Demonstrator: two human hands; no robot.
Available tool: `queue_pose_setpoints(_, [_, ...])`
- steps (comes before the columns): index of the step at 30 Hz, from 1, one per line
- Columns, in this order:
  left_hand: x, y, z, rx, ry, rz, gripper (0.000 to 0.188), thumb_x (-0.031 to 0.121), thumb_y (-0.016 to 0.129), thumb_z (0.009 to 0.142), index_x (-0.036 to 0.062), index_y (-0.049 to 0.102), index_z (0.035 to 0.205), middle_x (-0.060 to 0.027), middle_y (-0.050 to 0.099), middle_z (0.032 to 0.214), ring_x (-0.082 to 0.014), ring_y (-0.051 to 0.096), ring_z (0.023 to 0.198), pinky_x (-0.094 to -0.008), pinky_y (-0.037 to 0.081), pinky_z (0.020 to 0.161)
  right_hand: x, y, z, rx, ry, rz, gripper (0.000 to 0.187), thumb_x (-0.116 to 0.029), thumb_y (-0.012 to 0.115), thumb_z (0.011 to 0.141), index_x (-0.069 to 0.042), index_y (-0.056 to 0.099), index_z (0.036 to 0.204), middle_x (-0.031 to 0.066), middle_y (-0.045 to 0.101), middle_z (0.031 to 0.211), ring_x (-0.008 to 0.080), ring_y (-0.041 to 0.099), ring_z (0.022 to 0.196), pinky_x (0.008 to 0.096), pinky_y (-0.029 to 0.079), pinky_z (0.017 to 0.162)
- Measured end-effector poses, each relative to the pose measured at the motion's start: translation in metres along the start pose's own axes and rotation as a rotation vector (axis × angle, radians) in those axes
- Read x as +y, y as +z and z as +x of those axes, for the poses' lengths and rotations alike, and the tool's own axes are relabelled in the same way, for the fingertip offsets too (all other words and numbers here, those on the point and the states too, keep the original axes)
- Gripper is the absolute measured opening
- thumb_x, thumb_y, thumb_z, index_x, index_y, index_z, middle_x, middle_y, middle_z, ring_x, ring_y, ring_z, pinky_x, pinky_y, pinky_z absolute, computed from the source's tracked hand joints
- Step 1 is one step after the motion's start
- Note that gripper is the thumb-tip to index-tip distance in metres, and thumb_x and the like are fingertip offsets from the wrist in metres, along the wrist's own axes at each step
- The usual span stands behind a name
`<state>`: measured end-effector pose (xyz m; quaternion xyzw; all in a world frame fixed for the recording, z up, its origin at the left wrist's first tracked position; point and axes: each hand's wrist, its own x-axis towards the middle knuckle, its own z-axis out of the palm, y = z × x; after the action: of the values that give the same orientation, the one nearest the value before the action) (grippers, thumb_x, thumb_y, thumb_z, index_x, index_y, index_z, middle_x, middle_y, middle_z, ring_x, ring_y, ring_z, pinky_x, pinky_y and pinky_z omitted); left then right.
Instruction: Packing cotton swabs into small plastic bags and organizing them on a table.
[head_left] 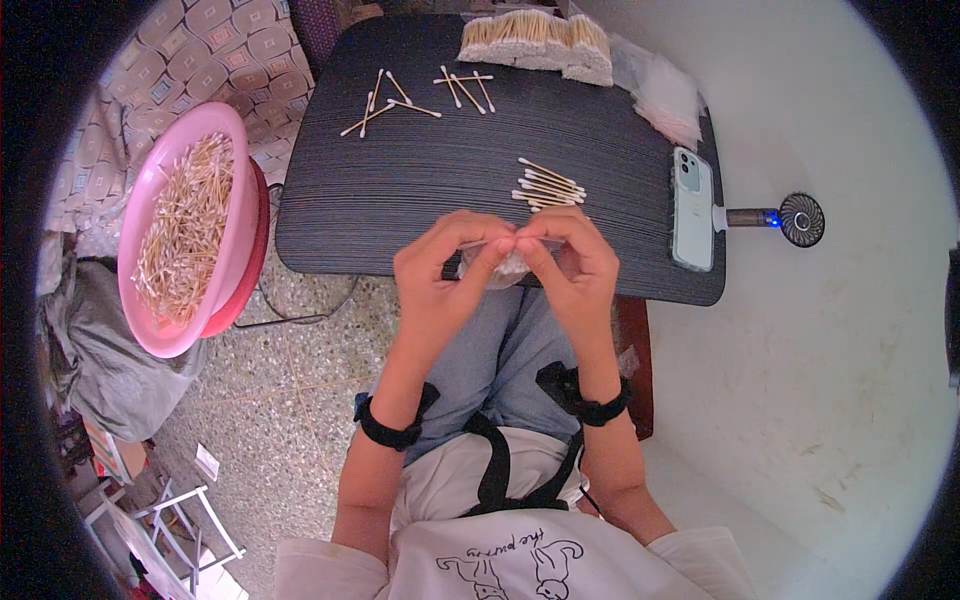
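Between my two hands, just over the table's near edge, hangs a small clear plastic bag (508, 272) with white cotton tips showing inside. My left hand (440, 272) pinches the bag's upper edge between thumb and fingers. My right hand (572, 268) grips the same edge, its thumb almost meeting the left one. Just beyond the fingers, a small heap of loose cotton swabs (548, 187) lies on the black table (400, 215). Farther back are two scattered groups of swabs, a left group (385, 104) and a middle group (463, 88).
A row of packed swab bundles (535, 45) lines the table's far edge, beside clear plastic bags (665, 100). At the right edge lie a phone (692, 225) and a small fan (802, 220) by the wall. A pink basin (238, 125) full of swabs stands left.
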<state>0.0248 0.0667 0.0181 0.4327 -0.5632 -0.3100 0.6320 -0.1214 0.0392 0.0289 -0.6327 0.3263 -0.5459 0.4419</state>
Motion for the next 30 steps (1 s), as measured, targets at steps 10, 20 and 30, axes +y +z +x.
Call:
queue_pose_setpoints(10, [0.006, -0.007, 0.002, 0.084, -0.106, -0.081, 0.011, -0.001, 0.068, 0.082, -0.0019, 0.067, 0.093, -0.0102, 0.070, 0.094, -0.0164, 0.066, 0.089, -0.0281, 0.050, 0.082, 0.001, -0.008, -0.002, 0.018, 0.053, 0.020, 0.017, 0.000, 0.072, 0.078, 0.002, 0.067, 0.094, 0.0088, 0.065, 0.095, 0.0152, 0.060, 0.087, 0.0261, 0.047, 0.078])
queue_pose_setpoints(20, [0.002, -0.004, 0.001, 0.037, -0.059, -0.070, 0.007, 0.002, 0.067, 0.083, -0.0007, 0.066, 0.090, -0.0108, 0.070, 0.092, -0.0166, 0.065, 0.088, -0.0282, 0.049, 0.081, 0.002, -0.003, -0.001, 0.029, 0.009, -0.044, 0.011, -0.002, 0.070, 0.081, 0.001, 0.066, 0.091, 0.0083, 0.064, 0.093, 0.0154, 0.060, 0.085, 0.0265, 0.048, 0.076])
queue_pose_setpoints(30, [0.005, -0.013, -0.004, -0.068, -0.175, -0.104, 0.018, 0.007, 0.064, 0.089, -0.0001, 0.062, 0.106, -0.0157, 0.066, 0.110, -0.0197, 0.061, 0.106, -0.0311, 0.045, 0.092, -0.019, -0.012, 0.006, -0.126, -0.122, -0.466, 0.008, -0.005, 0.069, 0.081, -0.001, 0.067, 0.088, 0.0070, 0.065, 0.087, 0.0155, 0.061, 0.077, 0.0263, 0.048, 0.068])
